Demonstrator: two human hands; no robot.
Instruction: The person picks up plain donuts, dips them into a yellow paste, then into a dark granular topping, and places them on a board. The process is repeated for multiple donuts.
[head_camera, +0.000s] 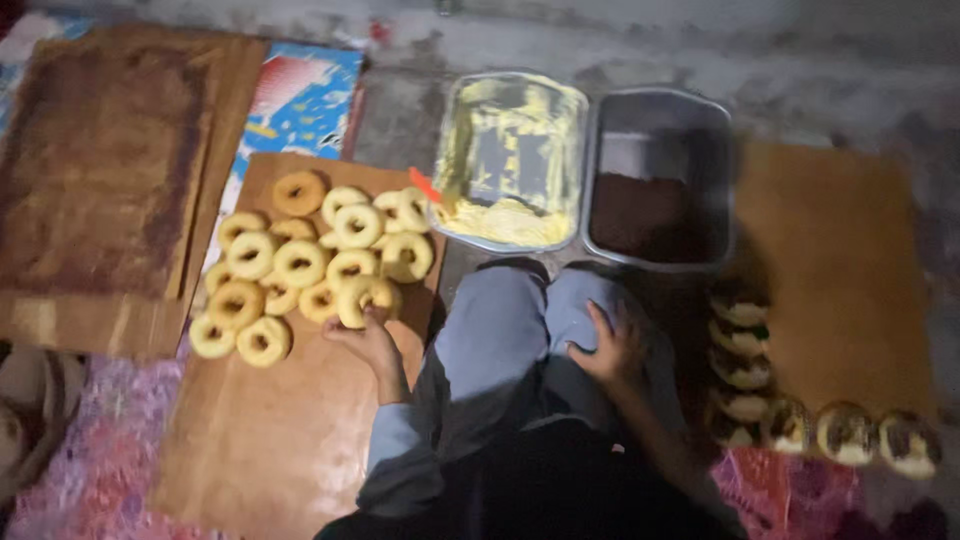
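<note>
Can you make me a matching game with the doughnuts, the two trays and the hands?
Things:
1. plain doughnuts
2. coated doughnuts
3. yellow-cream tray
4. brown-powder tray

Places:
A. far right of the two trays
B. on the left board, by the left hand
C. in a row on the right board
D. beside the plain pile, holding an orange scraper

Pairs: 1-B, 2-C, 3-D, 4-A

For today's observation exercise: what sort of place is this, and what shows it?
Probably a home or small floor-level doughnut workspace: plain doughnuts piled on a board, a tray of yellow cream, and a tray of dark topping.
</note>
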